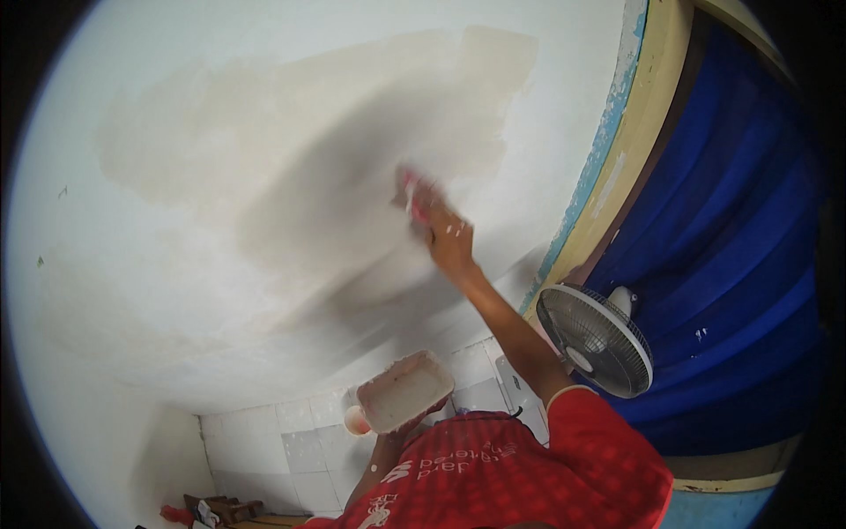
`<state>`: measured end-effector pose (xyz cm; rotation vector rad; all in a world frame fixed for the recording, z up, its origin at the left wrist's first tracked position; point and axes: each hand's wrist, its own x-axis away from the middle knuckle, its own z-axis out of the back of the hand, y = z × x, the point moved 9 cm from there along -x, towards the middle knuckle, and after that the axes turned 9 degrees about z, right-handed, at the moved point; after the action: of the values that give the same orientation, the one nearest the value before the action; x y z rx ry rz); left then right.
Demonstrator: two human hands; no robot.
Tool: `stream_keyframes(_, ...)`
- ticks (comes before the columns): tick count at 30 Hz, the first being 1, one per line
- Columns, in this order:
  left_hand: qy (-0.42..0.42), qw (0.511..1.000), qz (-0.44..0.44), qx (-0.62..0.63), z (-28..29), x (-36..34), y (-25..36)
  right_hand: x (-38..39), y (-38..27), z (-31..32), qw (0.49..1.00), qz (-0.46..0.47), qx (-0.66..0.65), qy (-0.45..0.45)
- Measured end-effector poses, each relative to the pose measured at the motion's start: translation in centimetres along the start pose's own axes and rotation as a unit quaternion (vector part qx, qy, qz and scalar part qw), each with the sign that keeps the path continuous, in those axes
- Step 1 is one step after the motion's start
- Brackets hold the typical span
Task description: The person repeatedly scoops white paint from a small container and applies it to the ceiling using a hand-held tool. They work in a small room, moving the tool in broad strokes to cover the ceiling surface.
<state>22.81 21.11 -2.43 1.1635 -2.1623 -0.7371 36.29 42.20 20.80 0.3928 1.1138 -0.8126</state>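
My right hand (451,240), spotted with white paint, is closed around a pink-and-white paintbrush (410,185) that is smeared by motion. The brush is up at the wall (291,212), by the lower edge of a damp-looking beige patch (211,115). Low in front of my body, my left hand (407,430) grips a pale rectangular tub (381,388) from beneath, its fingers mostly hidden. Whitish paint lies inside the tub, and its walls are smeared.
A grey-and-white fan (595,339) stands to the right, close to my right forearm. Beyond it a blue curtain (731,256) hangs in a cream door frame (630,150). Pale tiles (300,450) cover the floor. A small round cup-like thing (356,420) shows beside the tub; wooden furniture (233,511) sits lower left.
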Motion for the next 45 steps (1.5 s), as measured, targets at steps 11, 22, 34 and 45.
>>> stream_keyframes(11, 0.079, 0.948, -0.102, -0.291, 0.1, -0.9, 2.3, 15.3, 1.8, 5.8, 0.683, -0.547, -0.483, 0.014)
stream_keyframes(22, 0.038, 0.961, -0.144, -0.233, -0.4, -0.1, 4.2, 13.1, -15.2, 7.8, 0.842, 0.010, -0.322, -0.434)
stream_keyframes(34, 0.079, 0.984, 0.039, 0.157, 2.7, -1.4, -1.3, 14.8, -16.4, 6.8, 0.798, 0.101, -0.299, -0.513)
stream_keyframes(45, 0.119, 0.926, -0.221, -0.282, 2.0, 1.2, 4.1, 15.3, -16.8, 6.0, 0.782, 0.059, -0.304, -0.541)
